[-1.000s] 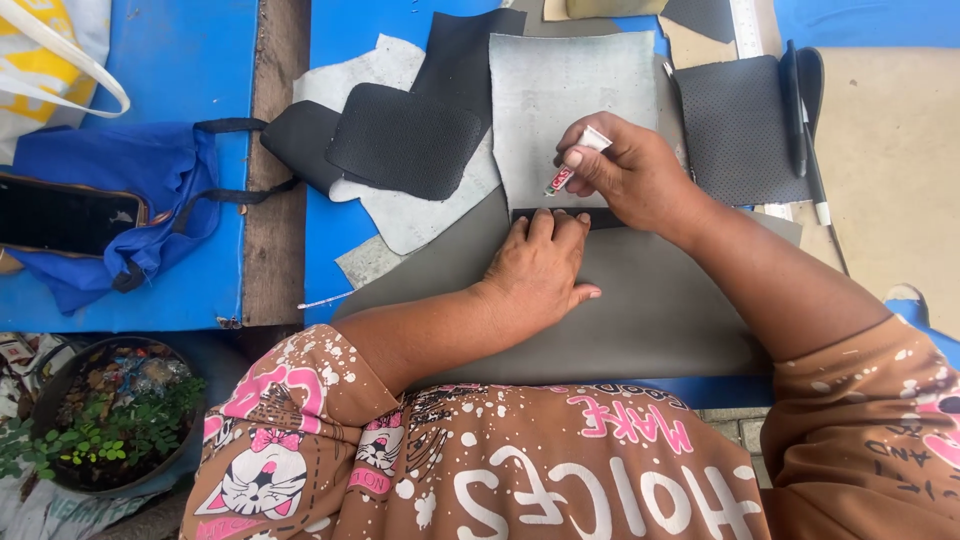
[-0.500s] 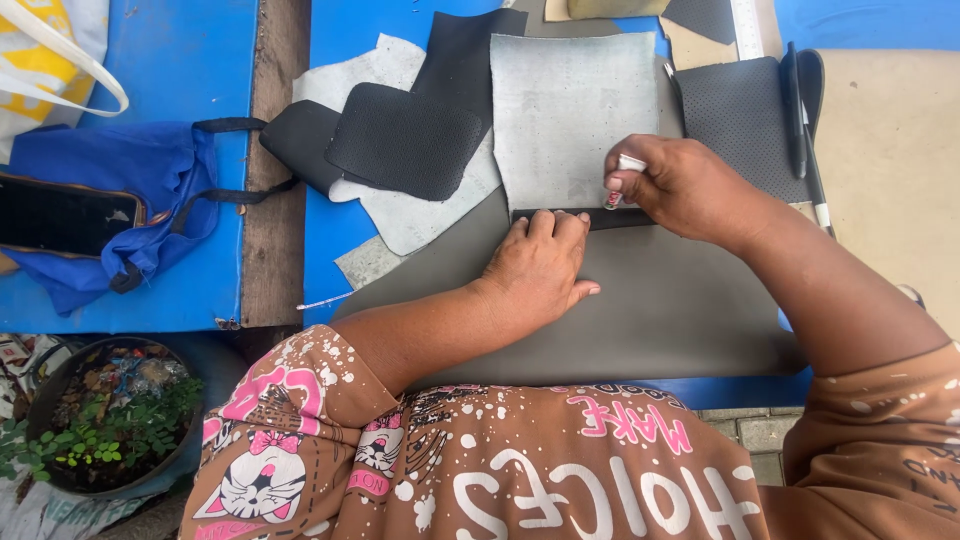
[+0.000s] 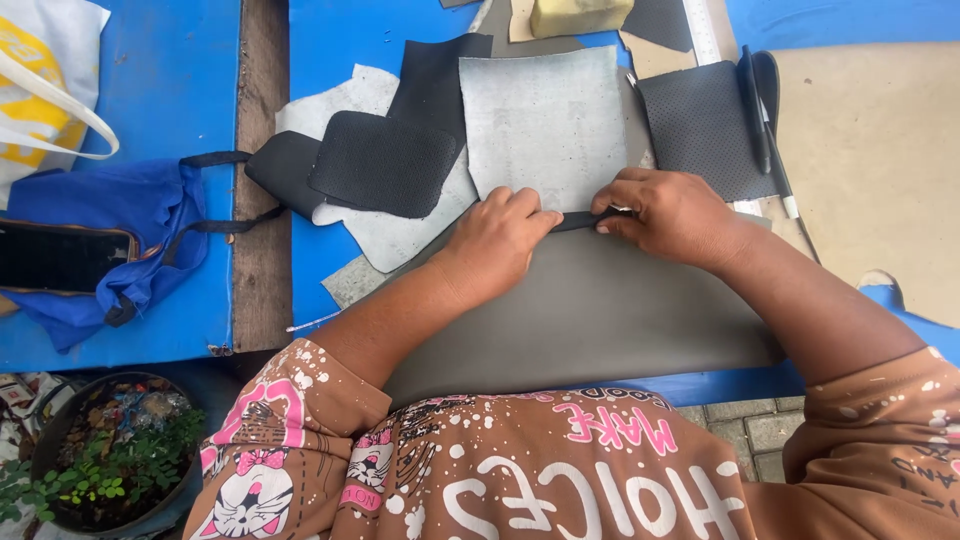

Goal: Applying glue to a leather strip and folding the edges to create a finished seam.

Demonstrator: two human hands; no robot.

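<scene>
A person's left hand (image 3: 505,240) and right hand (image 3: 665,212) press together on a narrow dark strip (image 3: 578,220) lying where a light grey square panel (image 3: 545,125) meets a large grey sheet (image 3: 600,310) on the blue tabletop (image 3: 340,40). The left hand lies knuckles up with its fingers bent down onto the strip's left end; the right hand pinches the strip's right end between thumb and fingertips. The strip is thin, flat and nearly black, and only its middle shows between the two hands. The grey sheet runs to the tabletop's near edge. Perforated black pieces (image 3: 385,160) crowd the left side, another black perforated patch (image 3: 700,125) the right, with a black pen (image 3: 755,110) just beside it. Open tan surface (image 3: 870,150) lies farther right. A blue bag (image 3: 110,230) sits well apart beyond a wooden gap (image 3: 262,150).
</scene>
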